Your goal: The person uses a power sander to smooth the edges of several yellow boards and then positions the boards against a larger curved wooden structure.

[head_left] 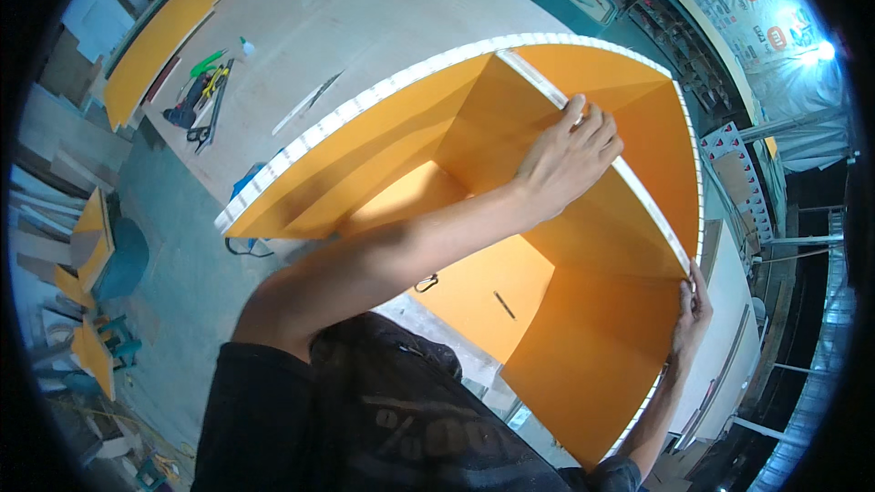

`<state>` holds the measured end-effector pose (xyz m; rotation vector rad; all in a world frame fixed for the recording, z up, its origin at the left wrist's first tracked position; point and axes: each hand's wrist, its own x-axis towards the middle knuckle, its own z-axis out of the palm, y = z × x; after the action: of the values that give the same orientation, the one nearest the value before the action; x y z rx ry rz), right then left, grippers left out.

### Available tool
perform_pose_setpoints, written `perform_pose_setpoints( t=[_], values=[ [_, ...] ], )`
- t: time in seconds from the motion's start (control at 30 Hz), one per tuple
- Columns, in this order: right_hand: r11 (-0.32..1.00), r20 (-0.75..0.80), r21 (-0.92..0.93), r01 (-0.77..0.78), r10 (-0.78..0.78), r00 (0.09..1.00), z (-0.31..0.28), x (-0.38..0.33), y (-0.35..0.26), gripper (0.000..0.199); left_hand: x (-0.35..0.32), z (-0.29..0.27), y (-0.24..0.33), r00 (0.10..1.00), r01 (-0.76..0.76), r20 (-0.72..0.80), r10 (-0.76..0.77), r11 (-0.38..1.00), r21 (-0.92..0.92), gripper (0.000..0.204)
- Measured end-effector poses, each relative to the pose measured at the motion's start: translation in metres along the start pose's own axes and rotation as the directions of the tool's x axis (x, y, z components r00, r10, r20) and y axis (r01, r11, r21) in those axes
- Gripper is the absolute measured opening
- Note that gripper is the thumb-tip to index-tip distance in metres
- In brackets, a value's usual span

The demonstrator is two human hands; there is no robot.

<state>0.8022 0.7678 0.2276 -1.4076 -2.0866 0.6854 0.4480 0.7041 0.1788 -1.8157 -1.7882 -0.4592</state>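
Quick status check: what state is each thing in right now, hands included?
Left hand: gripping the top edge of the divider panel.
Right hand: holding the cabinet's right corner edge.
Cabinet: orange, open side facing up toward the camera, nothing inside.
Divider: standing inside the cabinet, running across it.
Tools: lying untouched on the workbench.
Glue bottle: upright on the workbench.

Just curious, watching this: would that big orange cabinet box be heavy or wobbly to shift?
The orange cabinet carcass is probably stiff: rigid joined panels. Likely heavy and awkward; the left hand and right hand grip far apart. Open-fronted, it might tip.
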Motion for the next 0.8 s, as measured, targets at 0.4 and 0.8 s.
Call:
perform_pose_setpoints(
  t=[0.4, 0.8],
  values=[
    [1.000, 0.070, 0.031, 0.001, -0.003, 0.998, -0.008, 0.004, 0.014, 0.047, -0.005, 0.020, 0.007, 0.984, 0.074, -0.147, -0.103, 0.979, -0.189, 0.048],
    [0.993, -0.010, -0.020, 0.113, -0.113, 0.994, -0.024, -0.001, 0.017, 0.052, 0.012, 0.028, 0.009, 0.938, -0.042, -0.341, -0.058, 0.959, -0.281, 0.052]
  ],
)
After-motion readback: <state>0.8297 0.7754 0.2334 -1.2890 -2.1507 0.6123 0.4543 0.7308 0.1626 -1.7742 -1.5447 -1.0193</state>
